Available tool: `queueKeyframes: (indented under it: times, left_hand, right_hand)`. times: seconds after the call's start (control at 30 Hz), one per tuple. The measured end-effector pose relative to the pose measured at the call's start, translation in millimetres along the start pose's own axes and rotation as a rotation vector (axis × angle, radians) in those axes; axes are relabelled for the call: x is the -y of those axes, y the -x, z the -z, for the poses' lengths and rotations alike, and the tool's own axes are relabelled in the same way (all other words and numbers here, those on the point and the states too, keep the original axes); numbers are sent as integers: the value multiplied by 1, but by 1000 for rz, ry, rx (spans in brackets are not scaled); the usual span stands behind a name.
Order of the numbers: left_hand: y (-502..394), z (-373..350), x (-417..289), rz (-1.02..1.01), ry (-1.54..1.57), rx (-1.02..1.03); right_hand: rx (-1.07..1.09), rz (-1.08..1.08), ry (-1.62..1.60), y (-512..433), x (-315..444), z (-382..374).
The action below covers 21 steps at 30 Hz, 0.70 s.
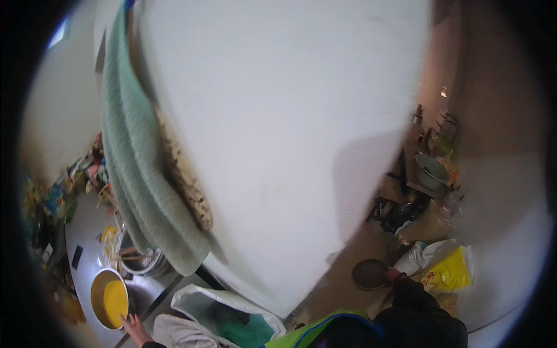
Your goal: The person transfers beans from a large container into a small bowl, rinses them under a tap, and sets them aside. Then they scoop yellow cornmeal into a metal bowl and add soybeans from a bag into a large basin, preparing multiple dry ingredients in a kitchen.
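At lower left a round metal pot (94,300) with yellow contents (115,302) sits on a metal surface. My left hand (135,329) is at its near right rim, fingers apart; the picture does not settle whether it grips the rim. Out to the right, my right hand (393,276) holds the edge of a round dark shallow vessel (370,274), perhaps a bowl or pan, above the brown floor. Just beyond that hand is a white and yellow printed sack (450,272).
A pale wall end (270,130) juts down between my hands, a green towel (135,143) hanging along its left. Below stands an open white sack (191,296), greenish inside. Behind the pot is a metal basin (148,267) with wooden sticks. A grey-green basin (431,172) stands far right.
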<state>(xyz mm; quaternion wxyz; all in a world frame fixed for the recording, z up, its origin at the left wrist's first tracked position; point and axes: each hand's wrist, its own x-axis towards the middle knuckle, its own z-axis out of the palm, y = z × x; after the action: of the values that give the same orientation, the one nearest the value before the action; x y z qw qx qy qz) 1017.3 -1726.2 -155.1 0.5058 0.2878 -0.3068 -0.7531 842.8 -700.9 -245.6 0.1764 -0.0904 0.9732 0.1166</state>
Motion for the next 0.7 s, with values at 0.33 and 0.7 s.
queueKeyframes:
  times: [0.33, 0.7]
  left_hand:
    - [161, -89, -55, -51, -670, 308]
    - [434, -81, 25, 669, -1364, 1191]
  right_hand:
    - [154, -74, -226, -2, 27, 9]
    - [250, -316, -1811, 10, 0, 83]
